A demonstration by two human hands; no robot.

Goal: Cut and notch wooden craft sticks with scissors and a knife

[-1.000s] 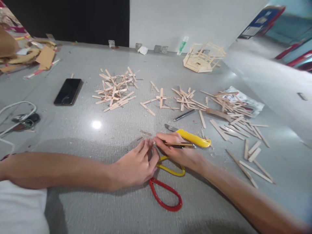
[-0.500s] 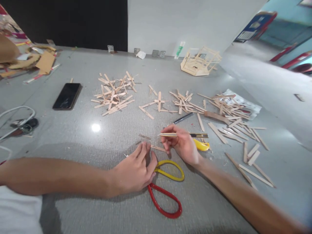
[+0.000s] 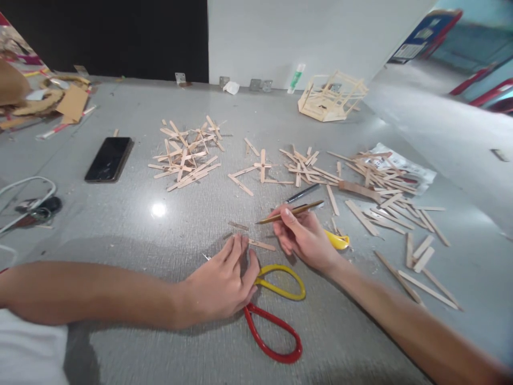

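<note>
Broadly, a blue-walled room (image 3: 481, 56) with a pale floor opens at the right, blurred at its edge, and a black panel (image 3: 120, 37) and a white panel (image 3: 280, 37) stand behind the table (image 3: 132, 224), whose grey, faintly textured top catches a lamp's glare. A frame of thin sticks (image 3: 320, 111) rests at the far edge. The hands are apart. Under the left hand (image 3: 222, 278) lie scissors (image 3: 294, 357), handles poking out; shifting them aside would let that palm sit flatter. The phone (image 3: 109, 159) is well to the left, and heaps of loose sticks (image 3: 182, 163) spread across the middle and right. One flat stick (image 3: 263, 245) lies in front of the person, its left end under the left fingertips; whether they pinch or merely press is hidden. Firm, even pressure there should stop it turning. Between thumb and fingers the right hand (image 3: 298, 232) grips what looks like a pen (image 3: 270, 218), its tip off the stick, just beyond it. A light touch and a steady wrist suit so narrow a strip, whose small dark marks are best left uncovered.
</note>
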